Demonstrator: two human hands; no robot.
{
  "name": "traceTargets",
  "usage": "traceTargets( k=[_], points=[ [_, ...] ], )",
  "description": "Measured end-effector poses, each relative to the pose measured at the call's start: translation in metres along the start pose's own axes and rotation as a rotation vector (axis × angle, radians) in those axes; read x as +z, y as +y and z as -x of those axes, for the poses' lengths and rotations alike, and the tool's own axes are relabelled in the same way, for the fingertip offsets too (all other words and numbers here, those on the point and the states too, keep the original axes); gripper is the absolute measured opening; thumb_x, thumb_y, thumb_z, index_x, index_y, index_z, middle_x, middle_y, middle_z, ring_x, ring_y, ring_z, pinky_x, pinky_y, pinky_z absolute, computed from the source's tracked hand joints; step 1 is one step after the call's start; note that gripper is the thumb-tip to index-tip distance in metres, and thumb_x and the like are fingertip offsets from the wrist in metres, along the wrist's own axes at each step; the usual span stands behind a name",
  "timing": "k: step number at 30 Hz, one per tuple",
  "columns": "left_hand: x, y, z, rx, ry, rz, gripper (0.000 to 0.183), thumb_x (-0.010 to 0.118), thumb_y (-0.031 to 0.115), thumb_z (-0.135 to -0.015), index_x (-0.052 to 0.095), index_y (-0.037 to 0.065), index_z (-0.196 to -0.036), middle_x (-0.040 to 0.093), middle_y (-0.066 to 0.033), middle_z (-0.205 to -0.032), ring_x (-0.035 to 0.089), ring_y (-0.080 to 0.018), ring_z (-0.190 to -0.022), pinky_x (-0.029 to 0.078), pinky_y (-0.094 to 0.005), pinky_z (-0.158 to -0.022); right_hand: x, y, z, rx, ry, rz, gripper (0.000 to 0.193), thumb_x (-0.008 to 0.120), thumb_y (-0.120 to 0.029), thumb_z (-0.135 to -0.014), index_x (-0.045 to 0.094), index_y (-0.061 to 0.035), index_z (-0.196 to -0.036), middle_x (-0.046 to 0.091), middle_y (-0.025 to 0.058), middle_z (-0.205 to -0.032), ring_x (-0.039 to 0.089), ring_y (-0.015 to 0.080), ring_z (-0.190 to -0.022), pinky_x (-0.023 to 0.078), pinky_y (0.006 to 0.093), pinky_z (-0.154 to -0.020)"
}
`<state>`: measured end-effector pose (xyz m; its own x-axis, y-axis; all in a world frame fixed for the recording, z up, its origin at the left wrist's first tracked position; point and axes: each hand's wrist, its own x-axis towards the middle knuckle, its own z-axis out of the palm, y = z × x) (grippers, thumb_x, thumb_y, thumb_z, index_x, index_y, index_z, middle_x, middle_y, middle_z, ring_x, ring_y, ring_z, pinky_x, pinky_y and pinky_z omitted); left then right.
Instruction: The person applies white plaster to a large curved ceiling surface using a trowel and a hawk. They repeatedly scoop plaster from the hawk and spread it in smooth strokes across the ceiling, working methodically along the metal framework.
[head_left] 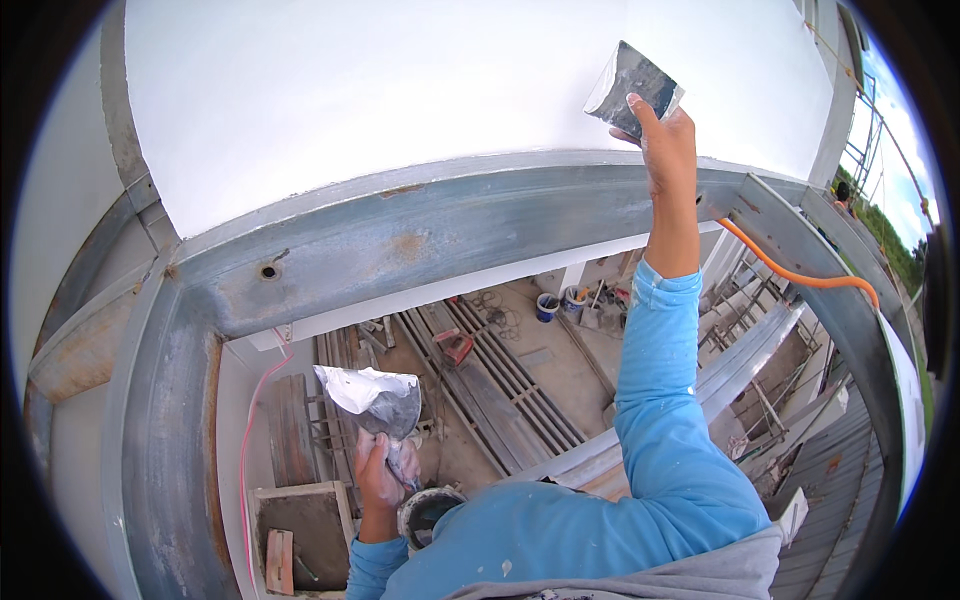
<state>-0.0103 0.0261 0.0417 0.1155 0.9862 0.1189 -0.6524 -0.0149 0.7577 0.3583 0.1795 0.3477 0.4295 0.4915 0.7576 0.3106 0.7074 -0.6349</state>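
At the upper right, my right hand (pixel 668 145) is closed around a wide putty knife (pixel 648 78), thumb pressed on its dark, smeared blade. White paste lines the blade's left edge, and the knife lies over the white wall panel (pixel 400 80); whether it touches is hard to tell. Lower down, my left hand (pixel 380 472) grips a second putty knife (pixel 393 408) by its handle, blade upward. A thick white lump of putty (pixel 352 388) covers much of that blade. Just beside this hand stands a bucket (pixel 428 512) with grey contents, partly hidden by my blue sleeve.
A grey steel beam (pixel 400 225) runs below the panel, joining upright steel at both sides. An orange hose (pixel 800 277) crosses the right beam. Far below are steel tubes (pixel 500 380), a mortar box (pixel 258 520) and a blue bucket (pixel 547 308). Another person (pixel 843 192) is distant right.
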Motion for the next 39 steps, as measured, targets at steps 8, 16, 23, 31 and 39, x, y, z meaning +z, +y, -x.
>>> traceTargets(
  k=[8, 16, 23, 31, 39],
  points=[
    [0.012, -0.012, -0.019, -0.060, -0.048, -0.002, 0.048, 0.044, 0.024, -0.101, 0.031, 0.008, -0.144, 0.046, -0.0060, -0.067, 0.040, -0.0141, -0.048, 0.035, -0.0281, -0.043, 0.003, 0.032, -0.035, -0.785, -0.023, 0.681, 0.035, 0.056, -0.005, -0.094, 0.064, -0.0124, -0.127, 0.066, 0.0159, -0.117, 0.065, 0.0298, -0.102, 0.052, 0.0426, -0.090],
    [0.001, -0.020, -0.025, -0.085, 0.003, -0.008, 0.043, 0.044, 0.025, -0.100, 0.035, 0.009, -0.139, 0.045, -0.0052, -0.065, 0.041, -0.0144, -0.046, 0.037, -0.0281, -0.043, -0.006, 0.080, -0.044, -0.910, -0.121, 1.080, 0.066, 0.061, -0.002, -0.086, 0.051, -0.0324, -0.143, 0.053, 0.0122, -0.129, 0.052, 0.0304, -0.116, 0.034, 0.0464, -0.105],
    [0.003, -0.017, -0.027, -0.096, 0.027, -0.005, 0.040, 0.044, 0.026, -0.101, 0.037, 0.010, -0.136, 0.043, -0.0049, -0.063, 0.041, -0.0144, -0.046, 0.035, -0.0271, -0.042, -0.028, 0.045, -0.013, -0.610, -0.102, 0.882, 0.039, 0.055, -0.010, -0.094, 0.060, -0.0125, -0.133, 0.061, 0.0177, -0.117, 0.060, 0.0351, -0.104, 0.045, 0.0448, -0.095],
    [0.012, -0.016, -0.039, -0.110, -0.074, -0.025, 0.042, 0.044, 0.025, -0.102, 0.035, 0.009, -0.140, 0.045, -0.0059, -0.065, 0.041, -0.0143, -0.046, 0.035, -0.0275, -0.041, -0.004, 0.052, -0.061, -0.222, 0.101, 0.895, 0.048, 0.054, -0.026, -0.091, 0.059, -0.0004, -0.131, 0.062, 0.0211, -0.113, 0.063, 0.0386, -0.103, 0.048, 0.0481, -0.090],
    [0.034, -0.013, -0.044, -0.071, -0.042, -0.089, 0.039, 0.041, 0.026, -0.101, 0.039, 0.005, -0.134, 0.045, -0.0045, -0.063, 0.042, -0.0142, -0.044, 0.038, -0.0270, -0.042, 0.095, 0.037, 0.020, -0.520, 0.157, 0.862, 0.051, 0.065, -0.011, -0.078, 0.061, -0.0044, -0.129, 0.056, 0.0169, -0.122, 0.055, 0.0330, -0.105, 0.036, 0.0480, -0.089]
  ],
)
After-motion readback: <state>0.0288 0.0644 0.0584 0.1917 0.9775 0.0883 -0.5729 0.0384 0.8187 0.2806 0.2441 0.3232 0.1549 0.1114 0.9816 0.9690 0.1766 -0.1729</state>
